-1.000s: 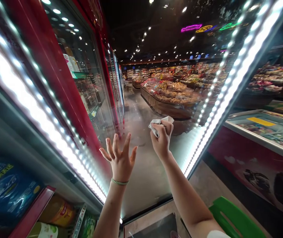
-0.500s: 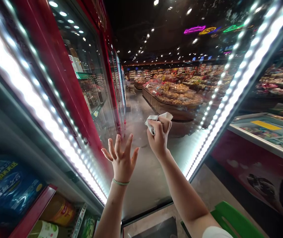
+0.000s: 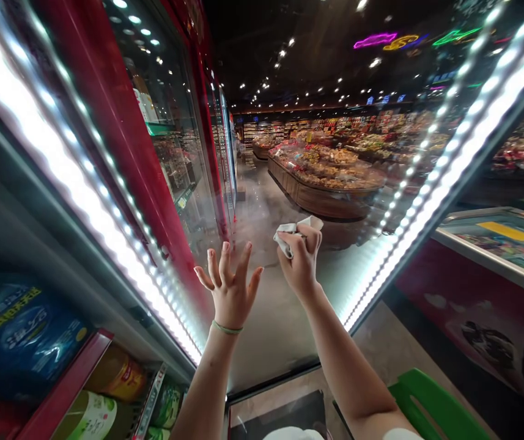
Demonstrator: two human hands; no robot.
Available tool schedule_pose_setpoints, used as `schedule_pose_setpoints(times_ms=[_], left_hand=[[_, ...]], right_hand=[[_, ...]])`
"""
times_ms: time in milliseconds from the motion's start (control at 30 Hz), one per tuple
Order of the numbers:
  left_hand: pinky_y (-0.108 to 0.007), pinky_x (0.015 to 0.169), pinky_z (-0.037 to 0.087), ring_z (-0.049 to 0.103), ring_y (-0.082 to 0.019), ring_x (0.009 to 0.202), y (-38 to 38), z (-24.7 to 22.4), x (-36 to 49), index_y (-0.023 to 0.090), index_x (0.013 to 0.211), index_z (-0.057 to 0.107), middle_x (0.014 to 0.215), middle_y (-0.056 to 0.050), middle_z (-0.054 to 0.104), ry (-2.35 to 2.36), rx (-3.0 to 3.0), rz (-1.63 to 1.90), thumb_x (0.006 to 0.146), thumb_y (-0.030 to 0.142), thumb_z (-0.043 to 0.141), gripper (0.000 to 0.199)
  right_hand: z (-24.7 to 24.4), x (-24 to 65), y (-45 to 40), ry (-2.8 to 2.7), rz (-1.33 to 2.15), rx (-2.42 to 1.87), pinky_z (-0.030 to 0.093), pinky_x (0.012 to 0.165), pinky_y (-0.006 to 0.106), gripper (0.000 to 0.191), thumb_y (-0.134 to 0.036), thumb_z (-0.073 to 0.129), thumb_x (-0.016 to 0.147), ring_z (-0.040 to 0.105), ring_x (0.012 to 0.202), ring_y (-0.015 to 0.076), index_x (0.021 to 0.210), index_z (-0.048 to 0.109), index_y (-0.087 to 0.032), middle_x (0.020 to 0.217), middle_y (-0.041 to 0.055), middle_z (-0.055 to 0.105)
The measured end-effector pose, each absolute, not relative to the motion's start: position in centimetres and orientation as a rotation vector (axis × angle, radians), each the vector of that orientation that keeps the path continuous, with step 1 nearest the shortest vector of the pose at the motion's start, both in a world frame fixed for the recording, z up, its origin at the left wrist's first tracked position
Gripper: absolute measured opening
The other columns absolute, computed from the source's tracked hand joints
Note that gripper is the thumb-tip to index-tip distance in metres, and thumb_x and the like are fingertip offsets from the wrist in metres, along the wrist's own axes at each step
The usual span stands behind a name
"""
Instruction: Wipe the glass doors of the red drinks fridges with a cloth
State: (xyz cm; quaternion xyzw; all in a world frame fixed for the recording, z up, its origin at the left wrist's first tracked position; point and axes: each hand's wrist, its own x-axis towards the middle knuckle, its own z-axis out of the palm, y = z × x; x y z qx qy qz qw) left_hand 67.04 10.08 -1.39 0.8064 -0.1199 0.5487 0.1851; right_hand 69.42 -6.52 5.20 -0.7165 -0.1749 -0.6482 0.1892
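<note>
A glass door with bright LED strips along its sides stands in front of me. My left hand has its fingers spread against the glass, with nothing in it, and a thin green band circles that wrist. To its right, my right hand is closed on a crumpled white cloth, which is pressed at the glass. Part of the cloth is hidden by the fingers.
Shelves at the lower left hold a blue package and bottles. A green chair stands at the lower right, below a chest freezer. Beyond the glass is a display island.
The view has shifted slightly. Both hands sit a little further right in the picture, the left slightly higher and the right slightly lower. A white shape has appeared at the bottom edge.
</note>
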Motion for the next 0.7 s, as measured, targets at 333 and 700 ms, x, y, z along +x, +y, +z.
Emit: schedule_pose_setpoints(times_ms=[333,700], left_hand=[[-0.063,0.134,-0.006,0.016,-0.036,0.167,10.1,-1.3,67.2,0.035,0.163,0.045,0.169,-0.013,0.041,-0.38,2.243,1.635,0.096,0.048,0.075,0.075],[-0.061,0.135,-0.006,0.012,-0.035,0.168,10.2,-1.4,67.2,0.033,0.166,0.04,0.172,-0.013,0.036,-0.364,2.281,1.692,0.095,0.05,0.075,0.081]], right_hand=[[5.3,69.3,-6.4,-0.533,-1.818,-2.028,0.048,0.093,0.04,0.029,-0.011,0.066,0.092,0.055,0.104,0.0241,0.114,0.064,-0.03,0.115,0.0072,0.056],[5.9,68.9,-5.8,-0.571,-1.82,-2.07,0.048,0.092,0.039,0.023,-0.014,0.066,0.095,0.057,0.104,0.0232,0.113,0.063,-0.028,0.114,0.007,0.056]])
